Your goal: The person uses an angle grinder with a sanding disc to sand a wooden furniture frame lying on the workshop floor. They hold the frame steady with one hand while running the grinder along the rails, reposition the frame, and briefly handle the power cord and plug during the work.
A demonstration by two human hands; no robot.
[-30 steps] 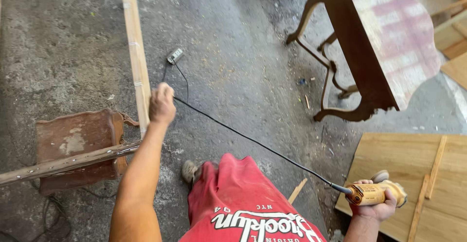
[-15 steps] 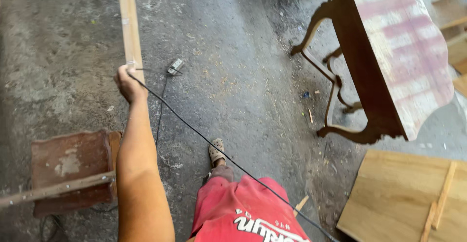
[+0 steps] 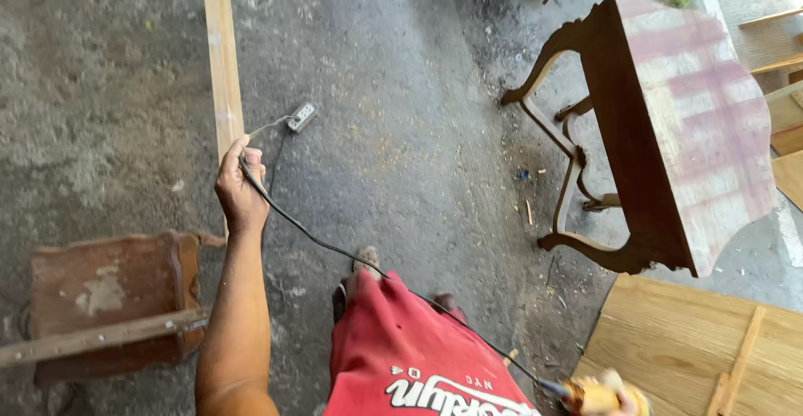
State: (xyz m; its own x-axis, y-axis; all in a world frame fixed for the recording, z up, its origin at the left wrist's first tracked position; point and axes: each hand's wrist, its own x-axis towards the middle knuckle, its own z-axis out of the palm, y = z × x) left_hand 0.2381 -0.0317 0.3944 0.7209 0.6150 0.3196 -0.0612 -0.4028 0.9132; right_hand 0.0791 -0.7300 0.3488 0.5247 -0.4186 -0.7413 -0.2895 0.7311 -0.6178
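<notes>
Workshop floor of rough grey concrete (image 3: 418, 132), dusted with sawdust.
A long wooden plank (image 3: 222, 56) lies on it beside a small socket block (image 3: 302, 117); a carved side table (image 3: 669, 132) stands well apart. The left hand (image 3: 240, 186), arm stretched forward, grips a black cord (image 3: 335, 251) running back to a yellowish power tool (image 3: 595, 398), which the right hand (image 3: 623, 401) clasps at the lower edge.

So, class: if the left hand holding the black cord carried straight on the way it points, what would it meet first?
Probably the long wooden plank: the left hand points up-frame along its lower end. The grey power strip lies slightly right; depth is unclear.
</notes>
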